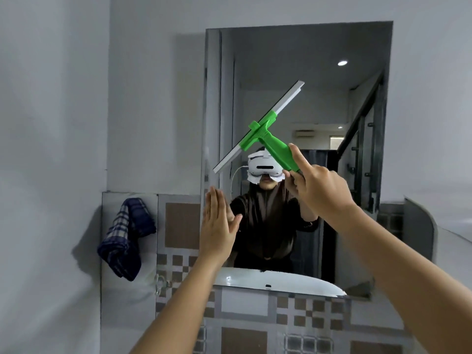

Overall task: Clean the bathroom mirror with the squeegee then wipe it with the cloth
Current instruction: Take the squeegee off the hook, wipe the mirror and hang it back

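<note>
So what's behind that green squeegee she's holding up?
Behind the squeegee, held in the right hand, is the mirror, showing the reflected room and the person's headset. The glass directly under the blade and handle is covered. The left hand is flat near the mirror's left edge.

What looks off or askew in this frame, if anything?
Nothing spilled or broken. The green squeegee in the right hand is tilted diagonally across the mirror, not level. The left hand is flat and open at the mirror's left edge. The plaid cloth hangs bunched on the wall at left.
</note>
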The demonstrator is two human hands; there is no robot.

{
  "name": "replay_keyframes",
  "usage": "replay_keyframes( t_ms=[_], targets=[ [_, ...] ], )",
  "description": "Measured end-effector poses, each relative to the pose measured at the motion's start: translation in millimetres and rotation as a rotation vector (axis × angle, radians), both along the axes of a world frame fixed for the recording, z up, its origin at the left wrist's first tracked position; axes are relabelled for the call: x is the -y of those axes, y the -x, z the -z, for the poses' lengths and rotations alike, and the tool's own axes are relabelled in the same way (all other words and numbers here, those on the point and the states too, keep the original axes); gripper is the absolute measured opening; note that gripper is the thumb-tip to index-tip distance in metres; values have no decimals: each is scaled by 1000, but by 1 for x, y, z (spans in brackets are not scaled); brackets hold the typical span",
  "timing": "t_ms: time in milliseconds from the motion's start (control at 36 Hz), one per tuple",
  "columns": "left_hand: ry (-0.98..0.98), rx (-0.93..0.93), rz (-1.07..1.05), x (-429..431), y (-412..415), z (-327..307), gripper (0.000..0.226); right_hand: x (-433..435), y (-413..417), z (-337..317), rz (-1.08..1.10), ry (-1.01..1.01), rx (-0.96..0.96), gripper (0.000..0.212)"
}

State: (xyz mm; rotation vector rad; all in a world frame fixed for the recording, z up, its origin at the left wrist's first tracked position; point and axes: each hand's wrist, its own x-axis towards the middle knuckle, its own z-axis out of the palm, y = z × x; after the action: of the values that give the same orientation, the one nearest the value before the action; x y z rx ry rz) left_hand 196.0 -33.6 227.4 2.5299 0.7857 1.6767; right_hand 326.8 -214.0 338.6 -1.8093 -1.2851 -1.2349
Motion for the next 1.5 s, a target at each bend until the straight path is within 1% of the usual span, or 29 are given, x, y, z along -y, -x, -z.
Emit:
replay_keyframes(
  t_ms=[83,194,250,389,444,556,750,917,1083,1222,1361,1500],
  targets=[
    [30,24,20,-1,0,-2,78,10,-12,2,3,5,20,63],
    [-6,41,37,9,2,-6,74,29,-26,5,7,18,47,59],
    [11,48,47,12,2,-7,74,40,-33,9,3,17,48,58],
    [21,51,20,7,0,-6,78,65,-47,26,-43,13,6,56],
    [1,22,-41,5,-2,-5,80,71,-51,33,-37,16,-8,56],
    [-1,-14,-108,2,-4,-5,84,79,-49,47,-45,8,-103,58],
    [-2,-28,-69,-6,-4,-5,85,67,-34,71,-50,-56,-172,57],
    [-23,-23,-23,-14,-1,0,86,52,-17,93,-75,-144,-320,58],
    [-58,-34,47,-2,14,-2,87,37,14,108,-101,-237,-520,58],
    [-61,-114,93,-3,27,-4,96,19,39,116,-93,-334,-701,57],
    [-97,-212,56,-11,32,2,111,0,73,119,-153,-426,-860,56],
    [-114,-266,118,-24,40,17,113,-27,106,112,-245,-549,-958,55]
  ],
)
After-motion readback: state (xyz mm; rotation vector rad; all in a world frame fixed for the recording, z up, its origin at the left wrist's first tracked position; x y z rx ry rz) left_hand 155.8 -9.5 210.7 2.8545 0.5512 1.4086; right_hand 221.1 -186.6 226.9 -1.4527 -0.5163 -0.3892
